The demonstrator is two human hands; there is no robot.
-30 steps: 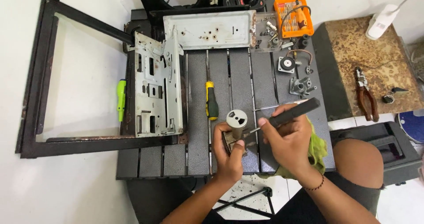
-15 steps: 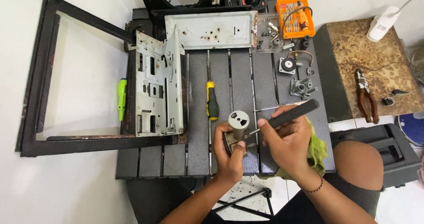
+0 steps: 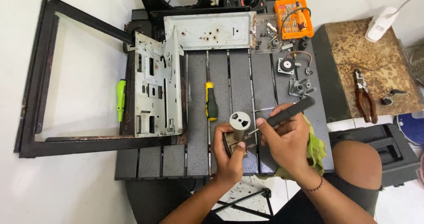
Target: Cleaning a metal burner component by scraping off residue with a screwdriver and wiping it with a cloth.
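Note:
My left hand [image 3: 227, 155] grips a small brown metal part with a grey cylindrical knob [image 3: 240, 123] standing up from it, near the front of the dark slatted table [image 3: 196, 153]. My right hand [image 3: 287, 144] holds a black-handled tool [image 3: 289, 111], its thin metal tip touching the part beside the knob. A yellow-green rag [image 3: 316, 149] lies under my right hand.
A grey perforated metal bracket [image 3: 154, 87] and a grey plate [image 3: 207, 30] lie on the table, with a yellow-handled screwdriver [image 3: 211, 98], small motor parts [image 3: 293, 76] and an orange bit case [image 3: 293, 16]. A black frame [image 3: 39, 74] leans left; pliers [image 3: 364, 96] lie right.
The hands and the part have stayed nearly still; the tool tip keeps working at the part.

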